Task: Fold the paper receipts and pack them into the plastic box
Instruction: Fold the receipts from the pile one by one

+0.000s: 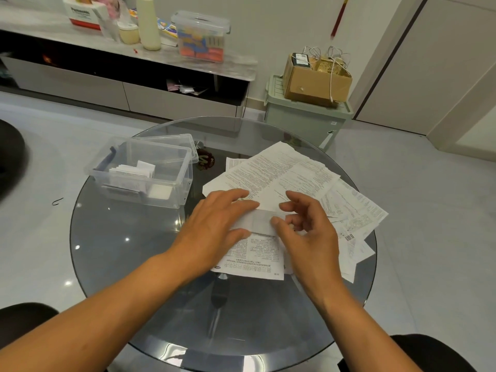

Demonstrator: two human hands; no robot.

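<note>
A folded strip of white receipt (261, 222) lies across the top of a printed sheet (255, 255) near the front of the round glass table (120, 251). My left hand (214, 226) presses flat on the strip's left end with straight fingers. My right hand (306, 226) pinches the strip's right end between thumb and fingertips. A pile of unfolded receipts (290, 173) spreads behind and to the right. The clear plastic box (171, 194) stands open at the table's left, with several folded receipts (134, 170) inside.
The box's lid (182, 138) leans behind it. A dark red item (205, 161) shows beneath the glass. On the floor beyond stand a green bin (303, 116) topped by a cardboard box (316, 79), and a low cabinet (120, 95) with containers.
</note>
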